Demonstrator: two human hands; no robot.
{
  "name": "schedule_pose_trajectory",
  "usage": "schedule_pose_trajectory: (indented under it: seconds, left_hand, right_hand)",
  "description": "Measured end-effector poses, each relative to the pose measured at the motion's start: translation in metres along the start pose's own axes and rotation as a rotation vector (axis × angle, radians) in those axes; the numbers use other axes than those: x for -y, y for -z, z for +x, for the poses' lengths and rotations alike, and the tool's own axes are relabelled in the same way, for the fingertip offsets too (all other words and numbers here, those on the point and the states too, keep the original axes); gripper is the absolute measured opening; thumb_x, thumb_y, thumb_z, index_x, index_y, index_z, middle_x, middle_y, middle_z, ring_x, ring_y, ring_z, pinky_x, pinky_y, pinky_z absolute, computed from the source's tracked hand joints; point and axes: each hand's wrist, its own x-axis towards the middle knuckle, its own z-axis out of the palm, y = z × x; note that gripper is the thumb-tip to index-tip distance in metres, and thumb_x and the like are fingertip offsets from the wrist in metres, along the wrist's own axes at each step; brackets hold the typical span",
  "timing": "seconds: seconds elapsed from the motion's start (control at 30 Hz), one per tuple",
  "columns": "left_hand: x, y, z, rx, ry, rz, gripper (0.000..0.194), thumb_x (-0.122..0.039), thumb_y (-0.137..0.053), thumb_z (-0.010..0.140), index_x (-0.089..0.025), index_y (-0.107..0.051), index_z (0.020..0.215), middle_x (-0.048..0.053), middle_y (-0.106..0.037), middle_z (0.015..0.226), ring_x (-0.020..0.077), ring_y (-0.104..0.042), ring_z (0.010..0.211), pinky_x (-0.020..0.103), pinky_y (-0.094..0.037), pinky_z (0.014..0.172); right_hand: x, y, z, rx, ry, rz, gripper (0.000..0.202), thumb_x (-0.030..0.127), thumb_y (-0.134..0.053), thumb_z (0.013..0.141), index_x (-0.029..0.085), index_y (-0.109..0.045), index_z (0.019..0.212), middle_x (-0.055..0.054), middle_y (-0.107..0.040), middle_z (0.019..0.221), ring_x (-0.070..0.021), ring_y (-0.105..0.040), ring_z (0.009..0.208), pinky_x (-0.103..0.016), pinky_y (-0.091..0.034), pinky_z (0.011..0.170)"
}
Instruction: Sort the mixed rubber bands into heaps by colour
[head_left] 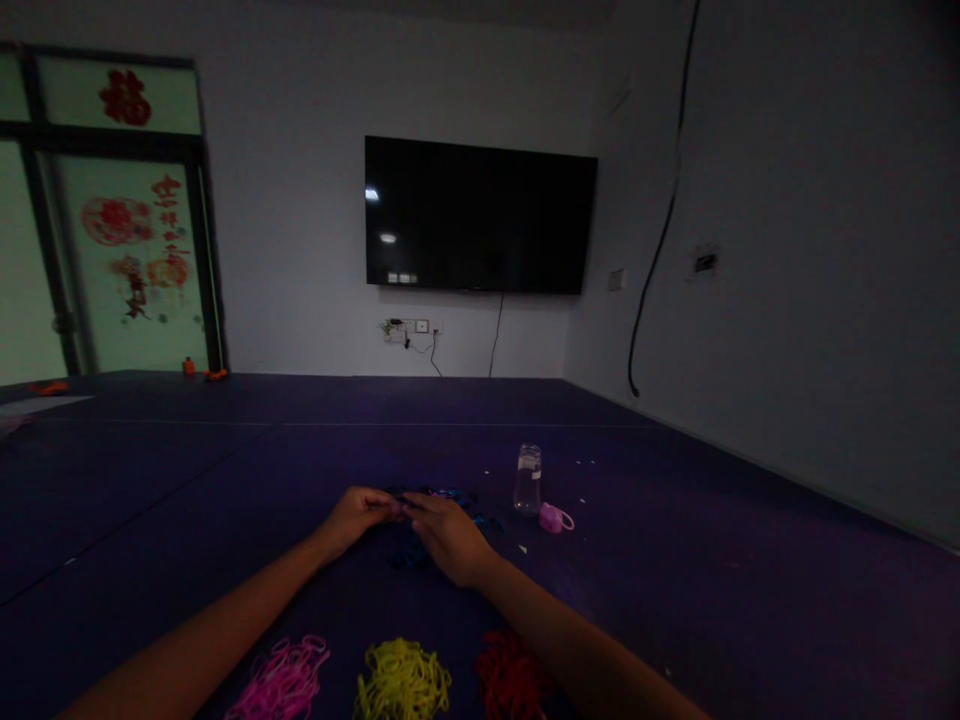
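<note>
My left hand (360, 515) and my right hand (448, 535) meet over a loose pile of dark blue, shiny pieces (409, 552) on the purple table. The fingers of my left hand are pinched together at the fingertips of my right hand; whatever is between them is too small and dark to make out. My right hand's fingers lie close together, pointing left. Nearer to me are piles of pink bands (283, 682), yellow bands (403, 682) and red bands (510, 678), the red one partly behind my right forearm.
Right of the hands, a clear bottle (527, 482) stands upright beside a pink cap with a loop (552, 518). White scraps dot the purple table (712, 560). Small orange items (189, 367) sit at the far left edge. A television (480, 215) hangs on the wall.
</note>
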Motion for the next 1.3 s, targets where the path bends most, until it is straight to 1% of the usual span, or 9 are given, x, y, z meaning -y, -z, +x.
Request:
schedule_pose_trajectory:
  seconds: [0.1,0.17,0.23,0.4,0.57,0.77,1.0,1.13,1.3]
  left_hand:
    - [0.000,-0.001,0.000,-0.047,0.027,0.007,0.026,-0.039,-0.070,0.065,-0.014,-0.072,0.069,0.006,-0.072,0.072,0.0211,-0.065,0.073,0.030,-0.048,0.073]
    - [0.001,-0.001,0.000,-0.062,0.029,0.002,0.024,-0.038,-0.070,0.064,-0.014,-0.072,0.068,0.006,-0.072,0.070,0.0207,-0.065,0.072,0.031,-0.048,0.073]
    - [0.002,0.000,0.000,-0.075,0.034,-0.014,0.024,-0.037,-0.071,0.063,-0.013,-0.071,0.066,0.007,-0.072,0.068,0.0207,-0.065,0.071,0.031,-0.048,0.074]
    - [0.005,0.000,0.001,-0.123,0.065,-0.071,0.026,-0.036,-0.075,0.058,-0.012,-0.071,0.069,0.008,-0.072,0.068,0.0223,-0.067,0.072,0.034,-0.050,0.076]
    - [0.006,0.000,0.002,-0.135,0.086,-0.105,0.028,-0.036,-0.077,0.054,-0.013,-0.071,0.068,0.007,-0.072,0.068,0.0233,-0.068,0.073,0.035,-0.051,0.078]
    - [0.011,0.001,0.004,-0.127,0.087,-0.134,0.030,-0.036,-0.079,0.053,-0.012,-0.070,0.070,0.008,-0.073,0.069,0.0239,-0.068,0.074,0.037,-0.051,0.079]
    - [0.013,0.001,0.005,-0.127,0.110,-0.169,0.033,-0.035,-0.080,0.052,-0.011,-0.070,0.073,0.008,-0.072,0.069,0.0235,-0.069,0.073,0.037,-0.052,0.079]
    - [0.012,0.001,0.005,-0.116,0.107,-0.171,0.033,-0.034,-0.080,0.052,-0.011,-0.070,0.073,0.008,-0.072,0.069,0.0234,-0.069,0.072,0.037,-0.052,0.079]
    - [0.013,0.001,0.005,-0.118,0.101,-0.146,0.032,-0.035,-0.080,0.053,-0.011,-0.070,0.073,0.008,-0.072,0.070,0.0235,-0.069,0.073,0.037,-0.052,0.077]
  right_hand:
    - [-0.015,0.001,0.000,-0.167,-0.155,0.046,0.037,0.028,-0.030,0.094,0.017,-0.064,0.103,-0.009,-0.065,0.105,-0.0174,-0.058,0.098,-0.030,-0.043,0.086]
    - [-0.023,0.003,-0.001,-0.203,-0.247,0.019,0.033,0.026,-0.035,0.092,0.017,-0.067,0.089,-0.007,-0.067,0.088,-0.0172,-0.060,0.086,-0.029,-0.044,0.080]
    - [-0.029,0.003,-0.002,-0.182,-0.270,-0.015,0.027,0.020,-0.041,0.088,0.018,-0.067,0.080,-0.005,-0.067,0.082,-0.0166,-0.059,0.083,-0.028,-0.043,0.078]
    - [-0.028,0.000,-0.001,-0.051,-0.194,-0.064,0.021,0.012,-0.047,0.080,0.017,-0.065,0.070,-0.004,-0.067,0.082,-0.0155,-0.058,0.084,-0.026,-0.040,0.078]
    - [-0.028,-0.003,0.000,-0.028,-0.234,-0.108,0.022,0.012,-0.046,0.080,0.017,-0.064,0.069,-0.004,-0.067,0.081,-0.0153,-0.058,0.083,-0.025,-0.040,0.078]
    - [-0.034,-0.005,-0.002,0.009,-0.271,-0.160,0.025,0.017,-0.045,0.084,0.017,-0.065,0.069,-0.004,-0.067,0.076,-0.0154,-0.058,0.079,-0.026,-0.040,0.077]
    - [-0.035,-0.007,-0.001,0.006,-0.219,-0.110,0.025,0.013,-0.045,0.082,0.017,-0.066,0.070,-0.004,-0.068,0.079,-0.0148,-0.059,0.079,-0.026,-0.041,0.078]
    - [-0.034,-0.004,0.000,-0.046,-0.192,-0.019,0.023,0.010,-0.047,0.079,0.018,-0.068,0.074,-0.004,-0.068,0.088,-0.0154,-0.059,0.087,-0.026,-0.042,0.080]
    - [-0.032,-0.003,0.001,-0.045,-0.102,0.065,0.025,0.015,-0.045,0.085,0.019,-0.069,0.081,-0.004,-0.068,0.095,-0.0149,-0.059,0.091,-0.028,-0.043,0.083]
